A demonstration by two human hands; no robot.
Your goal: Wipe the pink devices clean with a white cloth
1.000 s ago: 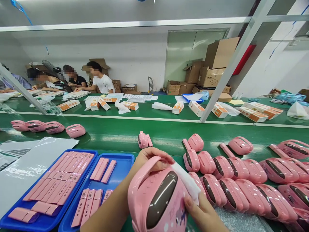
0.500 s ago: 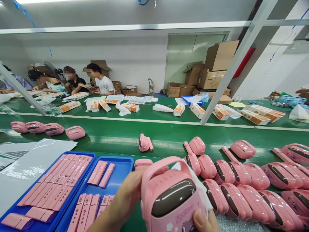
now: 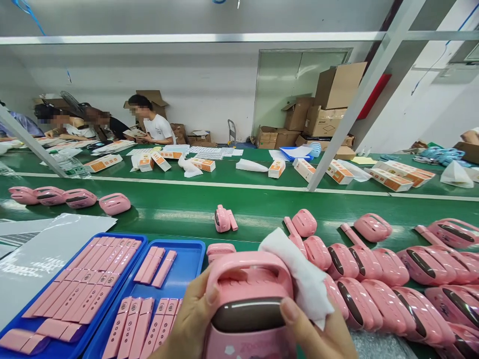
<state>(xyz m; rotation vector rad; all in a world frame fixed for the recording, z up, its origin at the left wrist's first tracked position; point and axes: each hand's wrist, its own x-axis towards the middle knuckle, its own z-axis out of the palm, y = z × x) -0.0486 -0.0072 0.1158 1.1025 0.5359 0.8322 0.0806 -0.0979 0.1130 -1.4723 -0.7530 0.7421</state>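
A glossy pink device (image 3: 250, 294) with a top handle and a dark oval panel is held upright in front of me, its lower part cut off by the frame. My left hand (image 3: 196, 309) grips its left side, fingers passing under the handle. On the right side, my right hand (image 3: 318, 329) holds the device with the thumb beside the dark panel, and a white cloth (image 3: 299, 274) lies between that hand and the device's upper right edge.
Two blue trays (image 3: 204, 245) of pink sticks stand at left. Many pink devices (image 3: 381, 299) crowd the right, several others line the green belt (image 3: 172, 199). Boxes (image 3: 277, 168) lie beyond a metal frame post (image 3: 337, 134). People sit at far left.
The device has turned more face-on to me and moved slightly lower and left. My right thumb has risen to the dark panel, and more of the white cloth shows.
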